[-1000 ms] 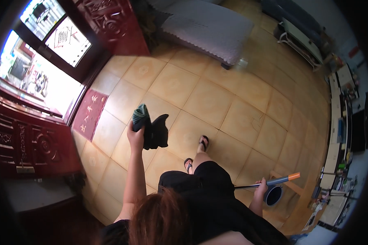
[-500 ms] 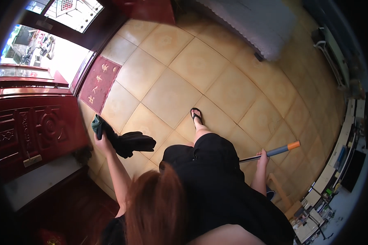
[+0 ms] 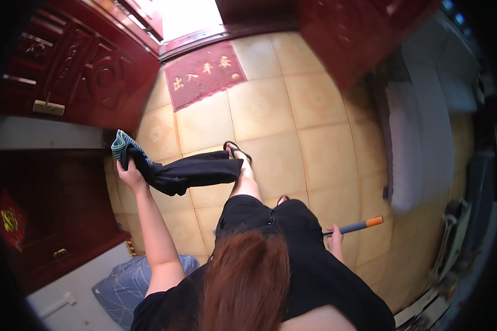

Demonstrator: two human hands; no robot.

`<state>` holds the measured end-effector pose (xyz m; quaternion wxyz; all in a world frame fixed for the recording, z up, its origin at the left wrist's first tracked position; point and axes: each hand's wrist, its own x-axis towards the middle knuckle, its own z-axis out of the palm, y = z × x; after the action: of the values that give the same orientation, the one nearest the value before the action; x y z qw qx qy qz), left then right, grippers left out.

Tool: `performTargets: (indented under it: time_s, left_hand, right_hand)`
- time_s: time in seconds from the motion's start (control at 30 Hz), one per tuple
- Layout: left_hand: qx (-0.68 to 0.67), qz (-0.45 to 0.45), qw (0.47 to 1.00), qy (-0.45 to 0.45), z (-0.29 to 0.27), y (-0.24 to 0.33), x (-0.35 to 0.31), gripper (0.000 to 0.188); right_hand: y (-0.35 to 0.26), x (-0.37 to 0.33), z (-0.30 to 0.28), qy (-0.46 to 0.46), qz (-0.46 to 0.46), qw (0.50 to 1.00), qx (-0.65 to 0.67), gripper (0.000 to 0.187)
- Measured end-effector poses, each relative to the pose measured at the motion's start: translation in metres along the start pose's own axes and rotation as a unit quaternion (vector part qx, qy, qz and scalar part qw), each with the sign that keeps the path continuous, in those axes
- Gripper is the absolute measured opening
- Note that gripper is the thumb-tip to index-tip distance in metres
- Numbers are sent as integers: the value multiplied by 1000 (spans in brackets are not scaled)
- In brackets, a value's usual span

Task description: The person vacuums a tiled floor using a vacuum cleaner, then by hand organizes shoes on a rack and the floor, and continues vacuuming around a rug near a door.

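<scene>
1. Left hand [image 3: 131,175]: fingers curled round the bunched end of black cloth [image 3: 196,172] and teal-striped cloth [image 3: 128,144]
2. The black cloth trails rightward above the tiled floor [image 3: 270,171], its far end overlapping the left shin [image 3: 247,185] in view
3. Right hand [image 3: 334,238]: fingers wrapped round a grey, orange-tipped handle [image 3: 353,227]

Limp dark garment [image 3: 196,172], slanting orange-ended pole [image 3: 353,227]

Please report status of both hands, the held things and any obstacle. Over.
Left hand closed on dark and striped cloth. Right hand closed on grey-and-orange handle. Cloth's loose end overlaps forward leg in view. Red mat ahead, by doorway.
</scene>
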<state>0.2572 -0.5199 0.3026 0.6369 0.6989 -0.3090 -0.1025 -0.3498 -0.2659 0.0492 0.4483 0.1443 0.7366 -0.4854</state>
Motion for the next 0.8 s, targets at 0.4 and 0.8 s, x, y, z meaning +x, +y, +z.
performTargets:
  time_s: [0.4, 0.8]
  left_hand:
    - [2, -45, 999, 30, 88, -38, 196, 24]
    - [32, -7, 999, 10, 269, -57, 434, 17]
  right_hand:
    - [-81, -46, 378, -105, -76, 959, -254, 11]
    - [-163, -73, 681, -90, -151, 906, -385, 15]
